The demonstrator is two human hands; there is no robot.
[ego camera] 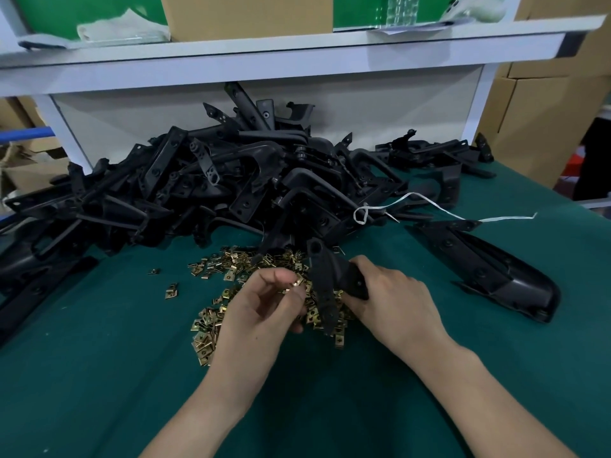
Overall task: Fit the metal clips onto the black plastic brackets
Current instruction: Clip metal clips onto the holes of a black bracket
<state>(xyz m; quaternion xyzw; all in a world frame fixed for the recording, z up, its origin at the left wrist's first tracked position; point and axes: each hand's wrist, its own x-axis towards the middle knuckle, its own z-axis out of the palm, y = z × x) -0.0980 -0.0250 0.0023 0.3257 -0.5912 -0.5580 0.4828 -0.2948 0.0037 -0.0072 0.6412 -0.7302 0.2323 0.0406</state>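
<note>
- In the left hand (261,312), pinched between thumb and fingertips: one clip (299,280). Which way its mouth faces is too small to tell, so check before pushing.
- Just right of that pinch: the bracket (325,292), a flat strip raised over the pile. Probably best to slide the clip on square until the holes line up.
- Wrapped round the bracket's thick end: the right hand (393,305). Grip firmly and brace against the push.
- Under both hands: a loose pile of clips (211,328), with a few strays left of the left hand.
- Beyond the hands: a big heap of brackets (198,186), with white string (429,206) trailing off its right side.
- Right of the right hand: one long black part (489,269), lying alone.
- Beneath everything: green table cover (99,375). Beyond the heap, a white shelf (264,57), and far right, cardboard boxes (542,110).
</note>
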